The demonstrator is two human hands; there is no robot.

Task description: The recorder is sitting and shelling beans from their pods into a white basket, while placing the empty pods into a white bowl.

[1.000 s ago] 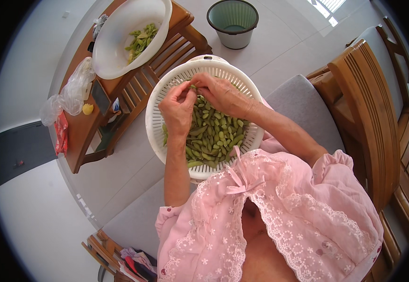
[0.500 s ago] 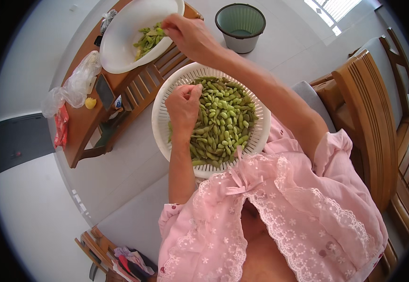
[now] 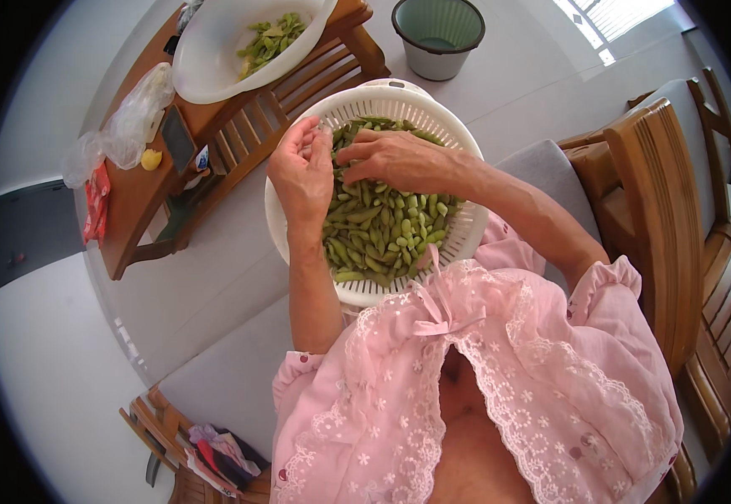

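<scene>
Wooden chairs [image 3: 657, 231] stand on a pale tiled floor [image 3: 521, 88] bearing bright reflections [image 3: 626, 17].

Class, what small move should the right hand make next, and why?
Probably pinch one of the pods: the right hand is over them in the basket, no pod visible in its grip, and the left hand is curled close by.

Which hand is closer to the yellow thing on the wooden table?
Left. The left hand is over the left side of the white basket, right of the yellow thing; the right hand is farther right, over the green pods.
</scene>
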